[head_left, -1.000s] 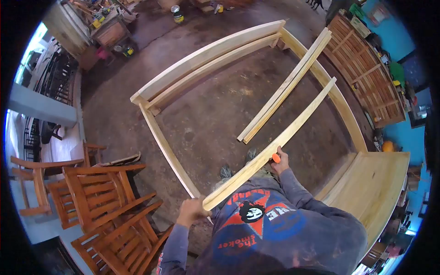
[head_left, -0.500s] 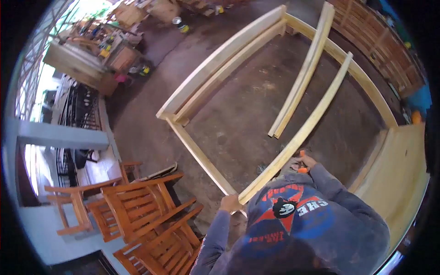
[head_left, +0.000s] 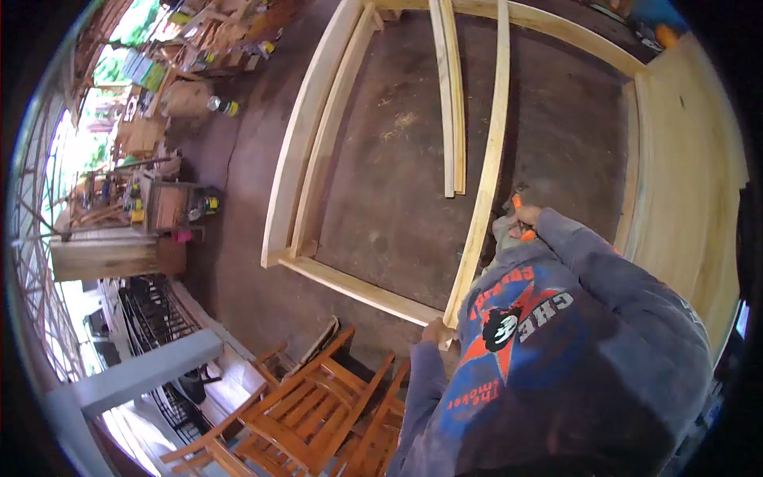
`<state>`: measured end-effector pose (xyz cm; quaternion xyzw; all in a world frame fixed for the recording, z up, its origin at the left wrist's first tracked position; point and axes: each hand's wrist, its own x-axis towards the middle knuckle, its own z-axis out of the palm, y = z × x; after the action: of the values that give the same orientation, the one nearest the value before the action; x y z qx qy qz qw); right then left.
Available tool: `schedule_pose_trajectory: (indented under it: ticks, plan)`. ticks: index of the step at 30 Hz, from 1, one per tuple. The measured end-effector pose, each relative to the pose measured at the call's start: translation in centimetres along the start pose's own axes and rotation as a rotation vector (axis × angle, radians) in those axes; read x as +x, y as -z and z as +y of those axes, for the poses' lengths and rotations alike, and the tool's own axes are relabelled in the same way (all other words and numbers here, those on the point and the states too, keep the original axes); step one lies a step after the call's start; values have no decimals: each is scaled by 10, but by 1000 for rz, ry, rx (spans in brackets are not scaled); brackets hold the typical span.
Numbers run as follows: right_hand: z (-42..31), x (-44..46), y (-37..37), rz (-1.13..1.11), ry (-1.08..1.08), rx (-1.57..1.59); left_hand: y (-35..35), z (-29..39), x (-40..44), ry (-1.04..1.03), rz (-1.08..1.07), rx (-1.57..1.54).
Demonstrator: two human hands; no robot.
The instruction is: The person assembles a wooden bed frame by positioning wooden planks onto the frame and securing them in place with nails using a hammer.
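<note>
A long pale wooden slat (head_left: pixel 486 171) runs across the wooden bed frame (head_left: pixel 358 292). My left hand (head_left: pixel 434 331) grips the slat's near end, at the frame's side rail. In my right hand (head_left: pixel 526 216) is an orange-handled tool (head_left: pixel 528 235), close to my lap and right of the slat; its working end cannot be made out. Two more slats (head_left: pixel 450 103) lie side by side, beyond and left of the held one.
A wide wooden panel (head_left: pixel 687 175) stands at the right end of the frame. Reddish slatted chairs (head_left: pixel 310 405) are at the bottom. A cluttered workbench (head_left: pixel 171 205) and a grey post (head_left: pixel 151 370) are on the left.
The view has turned, swinging the frame round. The slat's near end has come down to the side rail with my left hand. My right hand has left the slat, with the orange-handled tool in it.
</note>
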<state>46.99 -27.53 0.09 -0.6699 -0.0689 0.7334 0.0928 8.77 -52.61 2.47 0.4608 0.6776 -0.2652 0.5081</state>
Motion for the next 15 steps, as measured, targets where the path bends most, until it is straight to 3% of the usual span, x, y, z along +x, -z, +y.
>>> schedule_pose_trajectory:
  ticks: [3, 5, 11, 15]
  plan:
    - [-12, -25, -8, 51, 2, -47, -9, -2, 7, -27, 48, -59]
    - [-18, -34, -9, 54, 3, -79, 7, 11, -8, 18, -138, -100]
    - [-27, -36, -18, -23, -17, -200, 2, 2, -5, -72, -104, -40]
    - [-35, -47, -26, -32, 12, -453, 6, 15, -19, -2, -29, -12]
